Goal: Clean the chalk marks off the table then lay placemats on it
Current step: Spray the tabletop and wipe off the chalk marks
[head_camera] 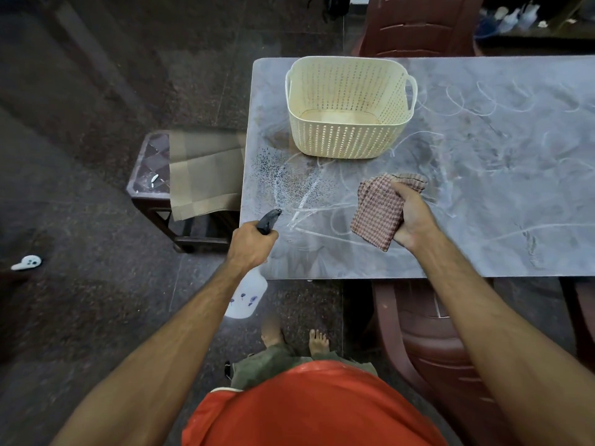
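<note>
The left hand (249, 244) is curled tight round the neck of a spray bottle (246, 294). The black nozzle (269, 220) pointing toward 12 o'clock, over the near left corner of the surface (483, 201). The white body of the bottle hangs down below the edge. Just past the nozzle, at about 11 o'clock from it, a patch of tiny wet dots (283, 178) lies on the gray top, right over some chalk marks (309, 201).

The right hand (410, 217) is at 3 o'clock from the left one. Its fingers and thumb are folded round a checked cloth (380, 207), which is bunched up and rests on the surface. More chalk marks loop away toward 2 o'clock, across the far right part, and they look dry.

A cream basket (349, 107) sits at 12 o'clock, on top of some of the scribbles. It looks empty. The placemats (206, 175) wait on a little stool (151, 175) at 9 o'clock, beside the surface, not on it yet.

The step now looks like wetting the chalk so it wipes off. To do it well, I think the spray should go a bit at a time, one patch, then a rub with the cloth while it is wet. The nozzle should stay low and aimed at the top, not at the placemats next door. The basket will likely need to be lifted so the marks under it can be cleaned too. Most of the job is still to do.
</note>
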{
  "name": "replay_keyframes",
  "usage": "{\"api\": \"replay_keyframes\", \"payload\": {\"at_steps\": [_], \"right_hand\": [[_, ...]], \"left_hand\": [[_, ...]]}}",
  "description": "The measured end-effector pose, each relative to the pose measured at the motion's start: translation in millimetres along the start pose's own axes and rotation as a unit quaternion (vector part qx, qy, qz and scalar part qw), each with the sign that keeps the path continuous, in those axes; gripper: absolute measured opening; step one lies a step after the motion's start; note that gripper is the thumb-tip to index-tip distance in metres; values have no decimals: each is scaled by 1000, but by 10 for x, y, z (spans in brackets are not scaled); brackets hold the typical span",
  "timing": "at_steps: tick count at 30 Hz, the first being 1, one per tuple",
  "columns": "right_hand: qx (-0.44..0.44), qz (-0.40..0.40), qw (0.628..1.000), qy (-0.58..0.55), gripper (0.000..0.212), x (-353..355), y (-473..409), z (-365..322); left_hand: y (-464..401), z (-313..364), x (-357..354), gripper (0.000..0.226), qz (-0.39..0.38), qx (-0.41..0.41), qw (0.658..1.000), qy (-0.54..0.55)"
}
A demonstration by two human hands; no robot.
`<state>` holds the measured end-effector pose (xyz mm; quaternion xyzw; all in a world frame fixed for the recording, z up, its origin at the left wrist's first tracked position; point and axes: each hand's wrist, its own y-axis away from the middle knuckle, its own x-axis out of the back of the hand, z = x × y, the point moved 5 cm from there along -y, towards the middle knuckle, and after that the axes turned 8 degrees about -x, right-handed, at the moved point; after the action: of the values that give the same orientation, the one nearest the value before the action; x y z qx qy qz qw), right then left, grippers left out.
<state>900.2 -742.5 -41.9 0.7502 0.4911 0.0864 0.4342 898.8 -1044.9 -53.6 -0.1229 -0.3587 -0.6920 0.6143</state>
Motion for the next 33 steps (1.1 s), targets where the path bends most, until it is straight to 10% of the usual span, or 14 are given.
{"api": "replay_keyframes", "payload": {"at_steps": [15,33], "right_hand": [[9,26,999,-24,23,623,-1,-230],[-15,-24,999,34,18,427,-173,-152]], "left_hand": [[53,925,-669,28,-91,-141,985,-52],[669,-28,-451,28,-88,-36,992,-85]]}}
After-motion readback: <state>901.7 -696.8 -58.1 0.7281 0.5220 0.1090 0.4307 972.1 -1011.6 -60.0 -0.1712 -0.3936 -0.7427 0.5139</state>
